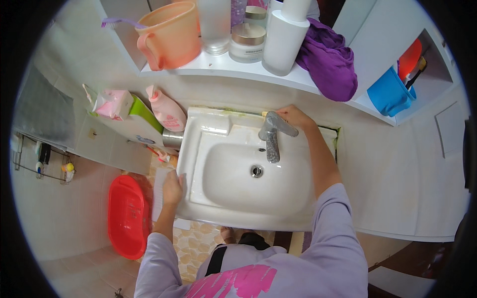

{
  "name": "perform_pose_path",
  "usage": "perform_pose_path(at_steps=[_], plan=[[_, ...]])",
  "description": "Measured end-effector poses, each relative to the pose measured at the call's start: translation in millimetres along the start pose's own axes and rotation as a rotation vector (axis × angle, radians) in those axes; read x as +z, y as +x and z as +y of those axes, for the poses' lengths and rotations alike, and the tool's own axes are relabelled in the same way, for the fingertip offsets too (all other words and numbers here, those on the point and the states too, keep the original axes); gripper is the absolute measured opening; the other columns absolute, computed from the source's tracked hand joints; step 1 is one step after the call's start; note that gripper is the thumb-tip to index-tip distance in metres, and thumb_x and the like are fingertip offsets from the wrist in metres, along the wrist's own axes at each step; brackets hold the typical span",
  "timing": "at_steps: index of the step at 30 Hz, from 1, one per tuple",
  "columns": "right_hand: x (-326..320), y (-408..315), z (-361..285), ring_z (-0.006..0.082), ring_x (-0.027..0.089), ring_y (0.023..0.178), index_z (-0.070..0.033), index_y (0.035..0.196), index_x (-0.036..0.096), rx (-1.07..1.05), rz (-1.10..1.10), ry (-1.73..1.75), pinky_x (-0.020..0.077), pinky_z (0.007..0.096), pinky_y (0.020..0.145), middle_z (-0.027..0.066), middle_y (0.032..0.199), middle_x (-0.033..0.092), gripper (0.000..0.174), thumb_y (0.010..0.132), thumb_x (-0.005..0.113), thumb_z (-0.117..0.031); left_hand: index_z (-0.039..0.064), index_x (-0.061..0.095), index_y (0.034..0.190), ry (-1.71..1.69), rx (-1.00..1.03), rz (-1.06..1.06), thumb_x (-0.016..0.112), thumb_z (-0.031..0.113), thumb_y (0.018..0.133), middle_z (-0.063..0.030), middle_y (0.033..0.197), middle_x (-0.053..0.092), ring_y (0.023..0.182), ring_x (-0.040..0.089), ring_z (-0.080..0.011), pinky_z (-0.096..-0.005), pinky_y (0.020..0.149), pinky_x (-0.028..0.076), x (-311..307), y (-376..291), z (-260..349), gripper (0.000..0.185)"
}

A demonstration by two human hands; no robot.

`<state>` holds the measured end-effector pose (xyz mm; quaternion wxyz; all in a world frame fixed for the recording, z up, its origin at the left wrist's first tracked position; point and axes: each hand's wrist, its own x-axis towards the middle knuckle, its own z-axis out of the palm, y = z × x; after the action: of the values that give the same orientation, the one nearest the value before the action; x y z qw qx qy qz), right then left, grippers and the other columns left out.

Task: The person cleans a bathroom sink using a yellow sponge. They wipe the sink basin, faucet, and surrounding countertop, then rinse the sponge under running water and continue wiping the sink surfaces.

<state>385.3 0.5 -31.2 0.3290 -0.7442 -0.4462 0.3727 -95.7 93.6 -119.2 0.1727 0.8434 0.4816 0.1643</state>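
Observation:
A white ceramic washbasin (231, 219) lies before me, with a grey, water-spotted lever faucet (273, 145) at its back. My right hand (296, 116) reaches behind the faucet to the basin's back edge. Its fingers are pinched together, the tips partly hidden by the faucet. A small yellowish piece (264, 113) pokes out on the faucet's other side, in line with those fingers, and seems to be in their grip. My left hand (172, 188) is at the basin's left edge with fingers curled; whether it grips the rim is hidden. The metal drain (256, 171) is uncovered.
Above the basin, a shelf (231, 72) bears an orange mug (169, 37), several cosmetic containers and a purple cloth (328, 59). A blue mug (391, 91) occupies the right cubby. Leftward stand a pink pump bottle (167, 110) and a red plastic tub (126, 219).

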Motion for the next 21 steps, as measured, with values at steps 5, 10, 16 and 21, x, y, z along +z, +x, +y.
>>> perform_pose_path(at_steps=[5, 10, 16, 21], plan=[[42.7, -10.3, 52.8, 0.0102, 0.056, 0.085, -0.002, 0.108, 0.062, -0.197, 0.329, 0.122, 0.0451, 0.0276, 0.079, 0.0065, 0.096, 0.064, 0.028, 0.089, 0.056, -0.021, -0.001, 0.048, 0.094, 0.012, 0.025, 0.027, 0.055, 0.019, 0.088, -0.0234, 0.088, 0.054, 0.079, 0.054, -0.0438, -0.0504, 0.066, 0.043, -1.8, -0.8, 4.7, 0.021], [141.2, -44.2, 59.5, 0.0124, 0.053, 0.094, -0.003, 0.112, 0.057, -0.036, 0.583, 1.029, 0.0428, 0.0271, 0.083, 0.0037, 0.105, 0.057, 0.028, 0.091, 0.055, -0.021, -0.001, 0.049, 0.099, 0.039, 0.034, 0.034, 0.055, 0.018, 0.088, -0.0235, 0.088, 0.054, 0.079, 0.054, -0.0441, -0.0498, 0.066, 0.043, -3.6, -3.6, -3.0, 0.022], [173.2, -8.3, 104.3, 0.0094, 0.056, 0.080, -0.006, 0.113, 0.055, 0.079, 0.908, 0.653, 0.0467, 0.0233, 0.069, 0.0004, 0.089, 0.058, 0.026, 0.097, 0.046, -0.023, -0.001, 0.049, 0.100, 0.047, 0.033, -0.028, 0.053, 0.018, 0.089, -0.0246, 0.091, 0.054, 0.081, 0.053, -0.0443, -0.0492, 0.068, 0.043, 9.6, 2.6, -1.4, 0.023], [162.4, -49.3, 28.3, 0.0128, 0.050, 0.071, -0.005, 0.102, 0.060, -0.074, 0.640, 1.498, 0.0436, 0.0263, 0.070, -0.0012, 0.076, 0.051, 0.023, 0.094, 0.052, -0.025, 0.000, 0.047, 0.102, 0.182, 0.025, -0.009, 0.052, 0.020, 0.090, -0.0277, 0.093, 0.055, 0.082, 0.054, -0.0452, -0.0505, 0.068, 0.044, 0.9, -7.6, -19.3, 0.024]])
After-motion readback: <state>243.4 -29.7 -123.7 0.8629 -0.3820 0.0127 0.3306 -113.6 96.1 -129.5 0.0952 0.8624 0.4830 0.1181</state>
